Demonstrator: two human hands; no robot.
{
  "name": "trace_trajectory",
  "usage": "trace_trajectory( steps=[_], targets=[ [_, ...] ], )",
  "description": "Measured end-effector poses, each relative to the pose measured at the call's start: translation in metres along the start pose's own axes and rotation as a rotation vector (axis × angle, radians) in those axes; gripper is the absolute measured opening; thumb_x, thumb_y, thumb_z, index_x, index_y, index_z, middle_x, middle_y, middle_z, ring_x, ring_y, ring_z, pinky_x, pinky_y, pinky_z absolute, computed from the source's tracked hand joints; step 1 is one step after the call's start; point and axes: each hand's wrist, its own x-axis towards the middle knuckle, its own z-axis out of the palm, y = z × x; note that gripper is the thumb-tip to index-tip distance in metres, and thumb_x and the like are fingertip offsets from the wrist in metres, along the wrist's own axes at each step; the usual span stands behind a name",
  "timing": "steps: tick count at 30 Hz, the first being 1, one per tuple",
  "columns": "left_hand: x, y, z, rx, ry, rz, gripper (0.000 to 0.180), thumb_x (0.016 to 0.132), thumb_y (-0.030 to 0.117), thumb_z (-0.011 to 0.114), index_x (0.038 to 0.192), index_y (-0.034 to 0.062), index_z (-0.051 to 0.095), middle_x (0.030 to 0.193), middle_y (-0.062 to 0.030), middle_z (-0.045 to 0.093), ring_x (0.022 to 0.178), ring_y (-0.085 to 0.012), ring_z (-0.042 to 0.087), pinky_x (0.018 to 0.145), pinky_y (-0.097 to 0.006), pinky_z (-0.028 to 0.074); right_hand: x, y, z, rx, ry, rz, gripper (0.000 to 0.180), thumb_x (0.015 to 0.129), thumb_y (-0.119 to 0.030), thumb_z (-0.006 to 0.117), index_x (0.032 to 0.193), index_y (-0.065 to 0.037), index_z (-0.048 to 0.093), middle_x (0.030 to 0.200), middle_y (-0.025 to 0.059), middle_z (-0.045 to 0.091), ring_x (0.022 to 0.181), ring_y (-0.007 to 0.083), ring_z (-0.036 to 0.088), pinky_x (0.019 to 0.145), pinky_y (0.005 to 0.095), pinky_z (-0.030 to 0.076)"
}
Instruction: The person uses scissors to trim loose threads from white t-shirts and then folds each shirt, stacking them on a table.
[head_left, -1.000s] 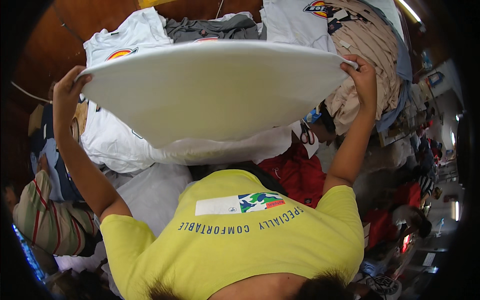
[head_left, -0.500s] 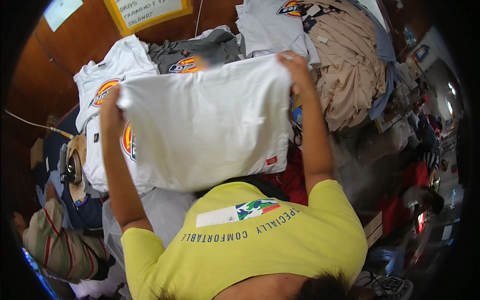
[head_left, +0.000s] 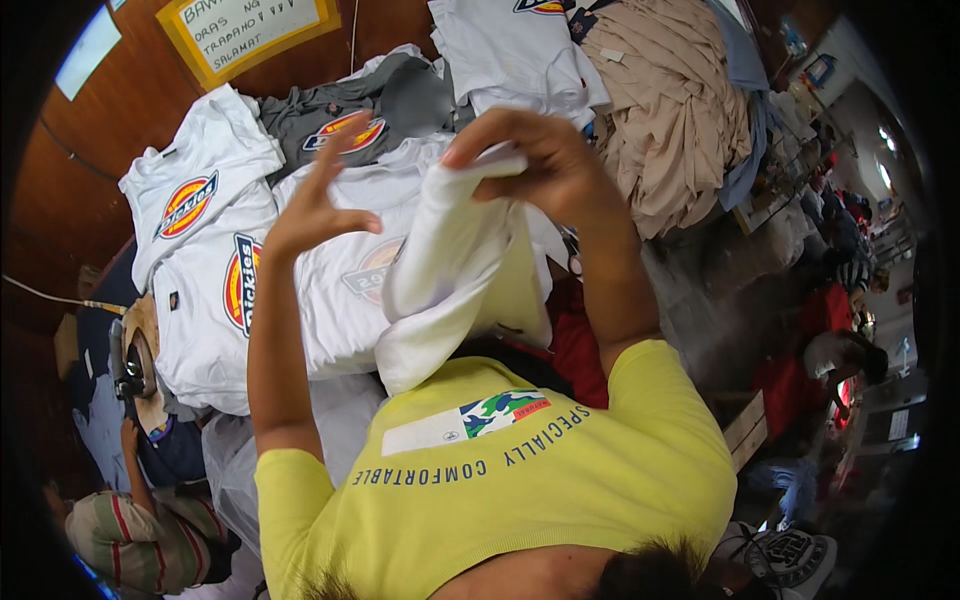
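Note:
My right hand (head_left: 548,165) is raised in front of me and pinches the top of a white T-shirt (head_left: 455,275), which hangs doubled over and bunched down to my chest. Just left of the cloth, my left hand (head_left: 318,205) is lifted with its fingers spread and nothing in it. Below both hands a table holds spread white T-shirts with round red and yellow prints (head_left: 215,270). I wear a yellow T-shirt (head_left: 500,480).
A grey printed T-shirt (head_left: 380,105) lies at the back of the pile, with beige garments (head_left: 670,130) heaped at the right. A framed yellow sign (head_left: 250,30) hangs on the wooden wall. A person in a striped top (head_left: 140,540) sits at lower left. Red cloth (head_left: 575,345) lies by my right elbow.
The white T-shirt was held spread wide between both hands. My hands came together, my left hand let go, and the shirt now hangs folded from my right hand.

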Motion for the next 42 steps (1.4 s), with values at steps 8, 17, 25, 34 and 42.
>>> trace_trajectory(
  steps=[8,17,25,34,42],
  targets=[
    [0.051,-0.054,0.116,-1.345,-0.593,-0.295,0.109,0.061,0.069,0.062,0.14,0.0101,0.016,0.132,-0.0186,0.04,0.117,-0.0274,0.046,0.097,-0.043,0.037,0.006,-0.001,-0.094,0.324,-0.259,-0.296,0.043,0.074,0.004,0.061,0.114,-0.005,0.049,0.094,0.0142,0.058,0.086,0.0249,0.056,0.077,0.0335,0.044],
    [0.128,-0.004,0.092,-1.071,-0.07,-0.311,0.038,0.078,0.025,0.063,0.107,0.0026,0.054,0.088,-0.0079,0.064,0.076,-0.0174,0.064,0.067,-0.032,0.054,-0.083,-0.045,-0.14,-0.287,0.767,-0.099,0.03,0.073,0.003,0.064,0.102,0.0,0.058,0.095,0.0056,0.06,0.087,0.013,0.054,0.082,0.0241,0.041],
    [0.176,0.152,0.126,-0.096,0.102,0.593,0.044,0.068,0.009,0.066,0.111,0.0101,0.056,0.091,-0.0092,0.064,0.077,-0.0237,0.063,0.07,-0.033,0.05,-0.107,0.053,-0.04,-1.328,1.191,-0.514,0.049,0.093,-0.017,0.045,0.132,0.005,0.027,0.135,0.0247,0.031,0.128,0.0331,0.03,0.107,0.0419,0.022],
    [0.054,0.169,0.145,0.116,0.064,1.041,0.04,0.075,0.016,0.06,0.114,0.0152,0.052,0.088,-0.0045,0.052,0.083,-0.0199,0.054,0.067,-0.034,0.045,-0.1,0.083,0.001,-1.058,0.6,-0.323,0.052,0.092,-0.032,0.042,0.131,0.0,0.033,0.131,0.0222,0.037,0.122,0.0347,0.036,0.104,0.0424,0.025],
    [-0.026,0.046,0.074,0.252,0.384,-0.026,0.042,0.066,-0.001,0.07,0.106,0.0057,0.058,0.103,-0.0115,0.053,0.098,-0.0275,0.052,0.083,-0.034,0.042,0.062,0.133,-0.221,-1.531,0.888,-0.303,0.058,0.09,-0.047,0.04,0.13,-0.005,0.039,0.127,0.0204,0.043,0.117,0.0366,0.04,0.101,0.0435,0.028]
  ],
)
